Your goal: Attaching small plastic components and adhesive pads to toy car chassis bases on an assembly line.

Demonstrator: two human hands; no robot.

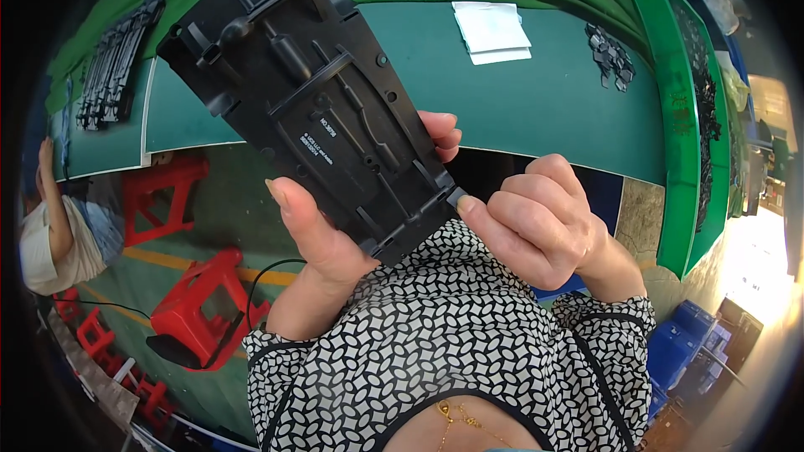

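Observation:
A long black moulded plastic panel (314, 125) with ribs, slots and raised channels is held up tilted in front of me. My left hand (322, 255) grips it from beneath, with the thumb along its left edge and the fingertips curling round its right edge. My right hand (536, 222) is closed at the panel's lower right corner. Between its thumb and finger sits a small dark clip-like piece (455, 197), touching the panel's edge; its exact kind is too small to tell.
On the green table (578, 125) lie white papers (492, 32) and a pile of small black pieces (610, 57). A green bin (677, 142) holding black parts stands right. Black panels (117, 63) are stacked far left. Red stools (197, 310) and a person (71, 230) are at left.

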